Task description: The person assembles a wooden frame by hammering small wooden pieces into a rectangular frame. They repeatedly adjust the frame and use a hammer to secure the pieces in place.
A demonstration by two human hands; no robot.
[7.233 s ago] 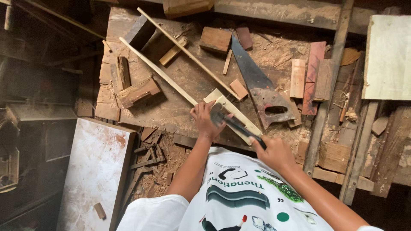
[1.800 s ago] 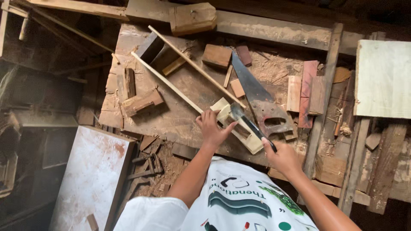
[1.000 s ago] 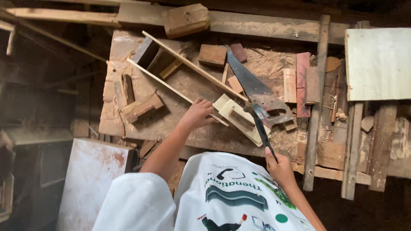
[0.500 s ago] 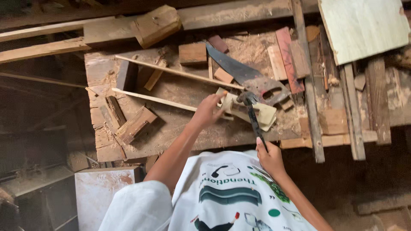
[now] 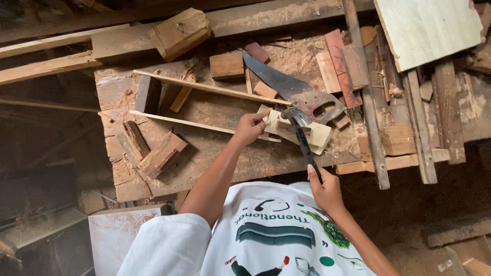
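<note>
Sawdust-covered workbench (image 5: 215, 153) carries scattered offcuts. Pale wood piece (image 5: 314, 135) lies near the bench's front edge, just below the handsaw (image 5: 296, 92). Left hand (image 5: 250, 128) pinches its left end. Right hand (image 5: 325, 189), off the front edge, is clenched round the hammer (image 5: 302, 135), whose head rests on the piece.

Rusty handsaw (image 5: 302, 94), wood offcuts (image 5: 227, 65), pale board (image 5: 429, 28)
</note>
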